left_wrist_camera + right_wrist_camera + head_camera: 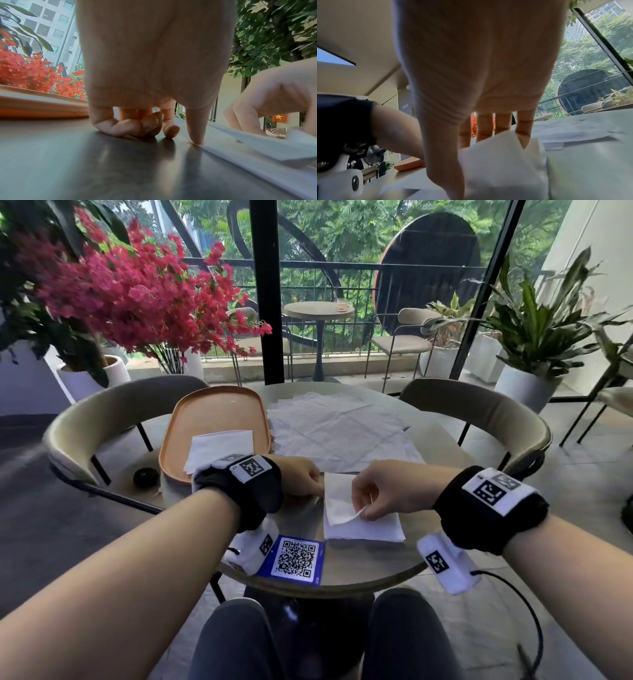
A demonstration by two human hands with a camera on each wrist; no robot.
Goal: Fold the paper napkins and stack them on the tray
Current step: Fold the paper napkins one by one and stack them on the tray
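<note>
Here a napkin [359, 520] is being folded at the near edge of the table [346, 573].

Its left edge is pinned by the straight index finger of the left hand [301, 475], the other fingers curled and empty; a flap is pinched between thumb and fingers of the right hand [376, 491]. One folded napkin [219, 448] lies on the tray [219, 412] at far left; unfolded sheets [339, 426] are spread beyond. The paper is judged light, limp and easily torn, best taken by corners or edges.
</note>
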